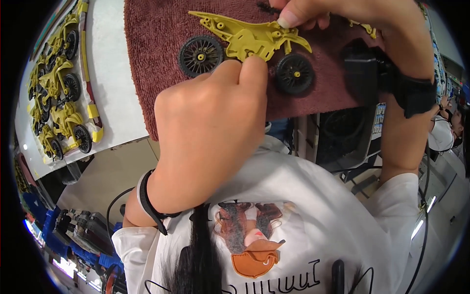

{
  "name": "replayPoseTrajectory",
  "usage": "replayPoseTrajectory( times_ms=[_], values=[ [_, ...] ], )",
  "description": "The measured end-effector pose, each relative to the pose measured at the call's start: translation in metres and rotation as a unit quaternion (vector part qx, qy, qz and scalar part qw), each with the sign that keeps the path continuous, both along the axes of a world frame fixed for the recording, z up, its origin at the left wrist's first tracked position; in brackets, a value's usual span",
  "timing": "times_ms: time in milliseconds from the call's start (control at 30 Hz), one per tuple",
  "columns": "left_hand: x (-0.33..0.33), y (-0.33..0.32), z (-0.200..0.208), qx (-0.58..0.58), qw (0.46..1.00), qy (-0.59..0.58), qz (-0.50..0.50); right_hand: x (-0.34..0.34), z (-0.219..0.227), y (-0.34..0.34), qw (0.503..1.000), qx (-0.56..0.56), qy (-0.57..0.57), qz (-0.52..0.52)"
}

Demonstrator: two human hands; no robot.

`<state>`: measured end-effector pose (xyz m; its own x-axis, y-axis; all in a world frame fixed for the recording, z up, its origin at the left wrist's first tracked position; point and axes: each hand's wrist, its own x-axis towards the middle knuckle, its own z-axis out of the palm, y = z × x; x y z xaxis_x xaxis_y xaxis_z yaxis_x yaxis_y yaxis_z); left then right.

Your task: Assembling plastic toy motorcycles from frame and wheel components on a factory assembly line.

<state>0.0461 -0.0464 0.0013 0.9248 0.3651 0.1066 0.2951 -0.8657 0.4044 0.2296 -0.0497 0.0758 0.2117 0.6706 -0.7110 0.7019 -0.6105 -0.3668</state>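
Observation:
A yellow plastic half of a toy motorcycle body lies on a maroon towel, its inner side with pegs facing up. Two black spoked wheels with yellow hubs sit at its ends, one wheel at the left and the other wheel at the right. My left hand is closed, its fingertips pinching the lower middle edge of the body. At the upper right, my right hand has its thumb pressed on the body's top edge; its other fingers are partly hidden behind.
The maroon towel covers the work surface. On the white table at left stand several assembled yellow toy motorcycles. A small yellow part lies by my right wrist. A grey open container is below the towel's edge. Another person is at far right.

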Motion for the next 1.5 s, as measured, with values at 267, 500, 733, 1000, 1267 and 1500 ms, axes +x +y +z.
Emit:
replayPoseTrajectory(
  times_ms=[267, 500, 733, 1000, 1267, 1500],
  values=[
    [0.001, 0.006, 0.004, 0.001, 1.0, 0.015, -0.021, -0.009, 0.009, -0.018, 0.986, 0.062, -0.087, 0.129],
    [-0.005, 0.0, 0.004, -0.009, 1.0, 0.019, -0.004, -0.016, 0.005, -0.055, 0.906, 0.354, -0.225, 0.053],
    [-0.018, 0.004, 0.023, -0.141, 0.989, 0.044, -0.023, -0.015, -0.007, -0.067, 0.906, 0.274, -0.323, -0.031],
    [-0.005, 0.055, 0.039, -0.119, 0.958, -0.238, -0.103, 0.036, -0.027, -0.061, 0.719, 0.501, 0.405, 0.261],
    [-0.001, 0.057, 0.022, -0.03, 0.974, -0.153, -0.165, -0.054, -0.009, -0.078, 0.914, 0.349, 0.056, -0.199],
    [-0.001, 0.052, 0.011, -0.079, 0.982, -0.116, -0.13, -0.044, -0.034, -0.088, 0.889, 0.451, -0.04, -0.064]
  ],
)
